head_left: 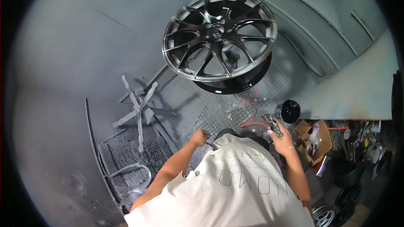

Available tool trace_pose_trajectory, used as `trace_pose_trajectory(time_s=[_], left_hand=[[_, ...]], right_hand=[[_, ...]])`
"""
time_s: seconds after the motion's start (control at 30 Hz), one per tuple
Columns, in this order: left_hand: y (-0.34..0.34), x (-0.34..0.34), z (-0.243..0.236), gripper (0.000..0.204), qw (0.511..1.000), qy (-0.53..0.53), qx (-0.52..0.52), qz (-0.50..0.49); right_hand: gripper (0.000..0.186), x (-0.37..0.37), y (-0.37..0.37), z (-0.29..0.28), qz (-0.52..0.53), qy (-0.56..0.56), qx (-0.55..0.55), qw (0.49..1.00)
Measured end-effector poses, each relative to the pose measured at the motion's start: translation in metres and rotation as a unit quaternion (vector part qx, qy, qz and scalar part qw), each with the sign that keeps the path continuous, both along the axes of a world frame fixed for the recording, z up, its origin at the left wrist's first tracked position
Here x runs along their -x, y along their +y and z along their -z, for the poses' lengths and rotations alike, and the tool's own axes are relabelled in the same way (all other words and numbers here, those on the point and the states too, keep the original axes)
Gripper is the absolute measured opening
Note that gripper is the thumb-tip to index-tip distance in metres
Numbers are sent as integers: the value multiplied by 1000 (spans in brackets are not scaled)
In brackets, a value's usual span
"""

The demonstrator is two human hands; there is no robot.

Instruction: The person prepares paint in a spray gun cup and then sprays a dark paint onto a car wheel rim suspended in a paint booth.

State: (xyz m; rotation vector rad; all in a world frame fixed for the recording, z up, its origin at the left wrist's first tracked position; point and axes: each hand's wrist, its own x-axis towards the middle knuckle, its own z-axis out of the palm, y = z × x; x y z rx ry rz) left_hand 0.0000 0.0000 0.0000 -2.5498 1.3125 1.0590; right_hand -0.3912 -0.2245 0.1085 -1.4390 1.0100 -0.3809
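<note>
Before the wheel [217, 31], your right hand [284, 141] grips the spray gun [273, 126]; whether your left hand [200, 137] pinches anything cannot be determined.

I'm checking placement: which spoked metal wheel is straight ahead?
The large, glossy dark multi-spoke metal wheel, at top centre; the silver spoked metal wheel is down at lower right.

The right hand [283, 141] partly hides the spray gun [274, 125], and the lower edge crops the shirt [252, 172].

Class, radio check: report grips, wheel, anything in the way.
Right grip closed on spray gun; left grip: hold unclear. Dark wheel ahead, clear of both. Red hose loops low ahead, possible snag.
</note>
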Motion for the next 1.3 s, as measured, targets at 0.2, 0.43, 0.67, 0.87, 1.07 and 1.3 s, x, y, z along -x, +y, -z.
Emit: trace_pose_trajectory(time_s=[0.2, 0.43, 0.67, 0.87, 1.07, 1.3], left_hand=[[55, 0, 67, 20, 998, -3, 11, -57], [68, -18, 86, 28, 992, 22, -19, -123], [49, -82, 61, 38, 954, -16, 113, -276], [120, -65, 44, 17, 833, -84, 277, -472], [251, 130, 71, 15, 802, -71, 170, -568], [310, 520, 68, 30, 785, 50, -31, -617]], right_hand=[[53, 0, -32, 51, 9, 93, 96, 991], [59, 8, -20, 167, -29, 184, 203, 961], [56, -14, -27, 154, -103, 140, 77, 982], [54, -40, -88, 221, -226, 162, 158, 948], [58, -71, -95, 238, -313, 122, 55, 940], [52, -22, -56, 231, -498, 112, 146, 848]])
